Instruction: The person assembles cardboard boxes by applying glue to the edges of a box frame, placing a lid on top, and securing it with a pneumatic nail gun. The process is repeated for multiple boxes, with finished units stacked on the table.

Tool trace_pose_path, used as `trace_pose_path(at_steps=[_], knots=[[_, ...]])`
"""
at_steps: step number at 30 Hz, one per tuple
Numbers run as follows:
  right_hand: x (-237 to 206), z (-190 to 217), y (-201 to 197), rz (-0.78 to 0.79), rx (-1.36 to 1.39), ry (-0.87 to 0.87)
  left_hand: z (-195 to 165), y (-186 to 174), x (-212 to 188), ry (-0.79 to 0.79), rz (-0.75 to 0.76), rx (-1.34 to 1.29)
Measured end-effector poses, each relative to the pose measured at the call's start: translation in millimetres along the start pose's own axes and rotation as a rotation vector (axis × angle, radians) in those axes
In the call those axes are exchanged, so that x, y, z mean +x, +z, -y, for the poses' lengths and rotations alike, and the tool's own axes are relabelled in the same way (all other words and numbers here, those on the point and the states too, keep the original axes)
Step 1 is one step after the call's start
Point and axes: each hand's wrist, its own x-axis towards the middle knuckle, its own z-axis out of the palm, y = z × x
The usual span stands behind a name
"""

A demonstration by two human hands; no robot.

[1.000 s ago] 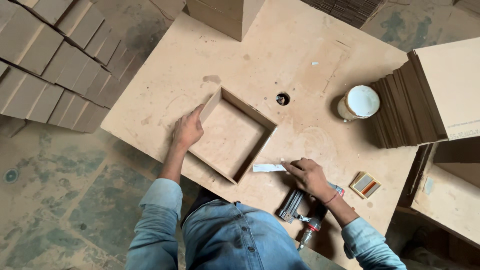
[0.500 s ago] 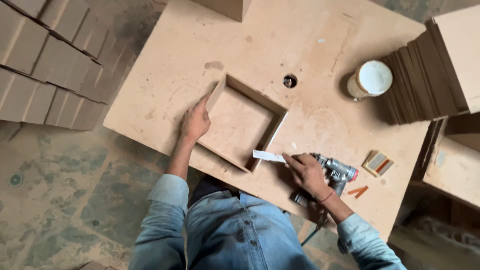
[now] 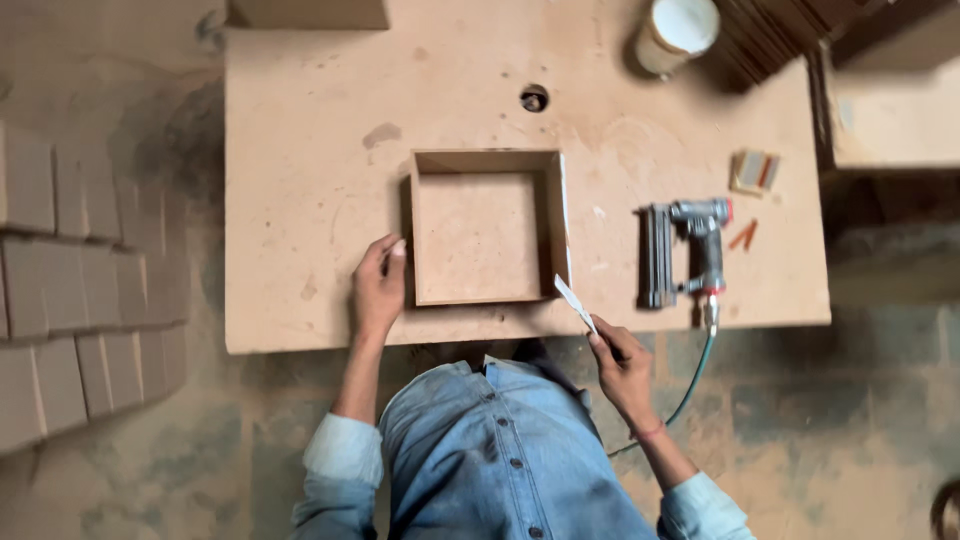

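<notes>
The box stands with four walls up, nailer set aside. Left hand rests loose-fingered beside it. Right hand pinches a thin strip, not yet fitted.

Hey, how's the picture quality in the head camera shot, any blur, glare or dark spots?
Head view: soft, even light, no glare; the square frame and nail gun look fairly sharp; the white can at the top edge is slightly blurred; the frame's inner left wall lies in shadow.

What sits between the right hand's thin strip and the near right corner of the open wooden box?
Nothing visible. The right hand holds the thin pale strip with its tip just off the wooden box's near right corner. The nail gun lies farther right, clear of that path. The left hand rests at the box's left wall.
</notes>
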Motion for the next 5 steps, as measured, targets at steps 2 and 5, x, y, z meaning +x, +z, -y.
trace_pose_path(at_steps=[2,5], knots=[[-23,8,25,-0.121,-0.028,-0.034,-1,-19,-2,-0.085,0.053,-0.024],[-53,19,66,-0.148,-0.149,-0.151,-6,-44,1,-0.169,0.151,-0.033]])
